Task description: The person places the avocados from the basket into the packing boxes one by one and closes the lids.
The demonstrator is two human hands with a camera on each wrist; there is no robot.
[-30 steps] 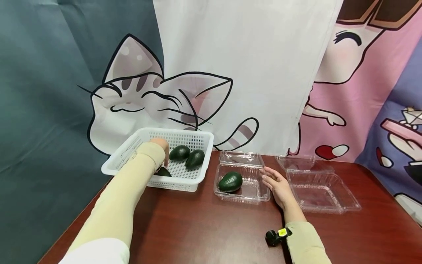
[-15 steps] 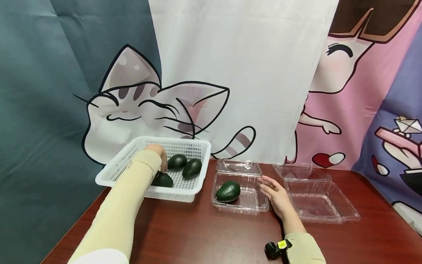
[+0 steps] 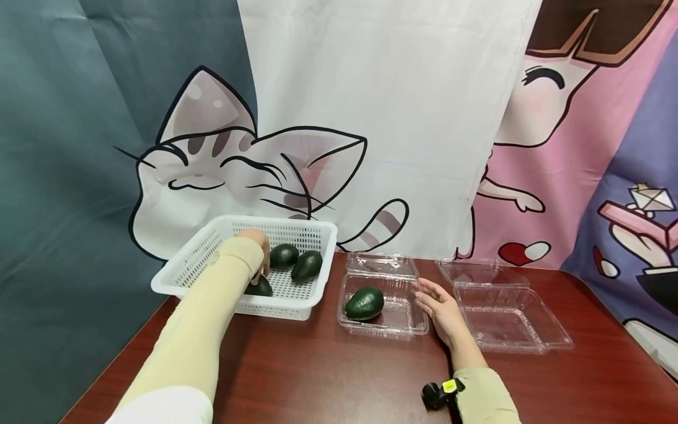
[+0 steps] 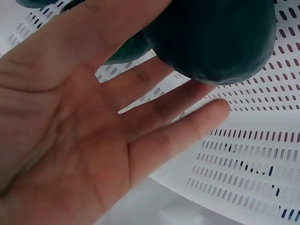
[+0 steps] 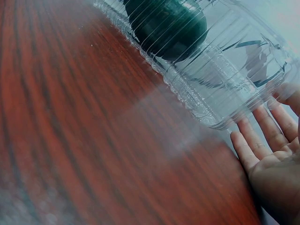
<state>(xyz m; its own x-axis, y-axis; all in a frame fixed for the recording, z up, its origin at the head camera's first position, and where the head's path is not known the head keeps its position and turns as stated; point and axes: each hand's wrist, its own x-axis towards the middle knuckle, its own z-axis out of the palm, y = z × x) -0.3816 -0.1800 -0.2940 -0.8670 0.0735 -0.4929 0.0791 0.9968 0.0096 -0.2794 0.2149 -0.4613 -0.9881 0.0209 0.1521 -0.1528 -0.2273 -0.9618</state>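
Inside the white plastic basket (image 3: 312, 303), my left hand (image 3: 256, 247) grips a dark green avocado (image 3: 261, 287). The left wrist view has the thumb over that avocado (image 4: 220, 37) and the fingers stretched beneath it; the fingertips are partly hidden. Two more avocados, one at the back (image 3: 284, 256) and one to its right (image 3: 306, 266), lie in the basket. An open clear clamshell container (image 3: 397, 321) holds one avocado (image 3: 365, 303) on its left side. My right hand (image 3: 444, 309) touches this container's right side with nearly straight fingers, thumb near the rim.
A second clear clamshell container (image 3: 508, 321), lid open, stands to the right of my right hand. The brown wooden table (image 3: 318, 377) reaches a printed cloth backdrop (image 3: 402, 118) behind. A small black camera (image 3: 436, 394) is strapped to my right wrist.
The head view has tilted slightly, shifting the scene. My left hand's fingers have closed in on the avocado at the basket's front. My right hand stays at the container's side.
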